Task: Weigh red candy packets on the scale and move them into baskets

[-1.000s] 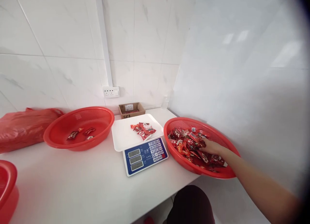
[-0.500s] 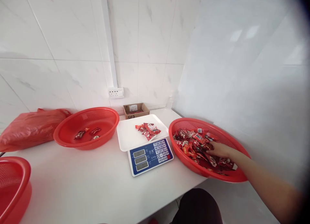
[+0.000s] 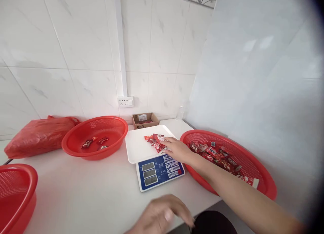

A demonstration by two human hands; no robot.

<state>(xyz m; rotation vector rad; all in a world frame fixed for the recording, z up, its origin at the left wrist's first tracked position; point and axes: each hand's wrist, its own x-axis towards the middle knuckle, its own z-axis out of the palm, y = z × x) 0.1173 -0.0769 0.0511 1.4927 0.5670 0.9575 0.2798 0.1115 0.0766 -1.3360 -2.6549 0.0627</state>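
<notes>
The right hand (image 3: 177, 149) has crossed from the basket (image 3: 246, 159) to the sweets (image 3: 154, 141) on the scale (image 3: 162, 171); its grip is unclear. The left hand (image 3: 162, 215) has appeared at the counter's front edge, open and empty.

The right arm reaches in bare from the lower right and crosses the right edge of the scale (image 3: 152, 173), elbow out of view. The right hand (image 3: 178, 150) lies palm down over the scale's white tray, its fingers (image 3: 167, 146) stretched toward the tray's middle; whether they pinch anything cannot be told. The left hand (image 3: 162, 215) hovers in front of the scale, blurred, palm down, fingers loosely spread.
</notes>
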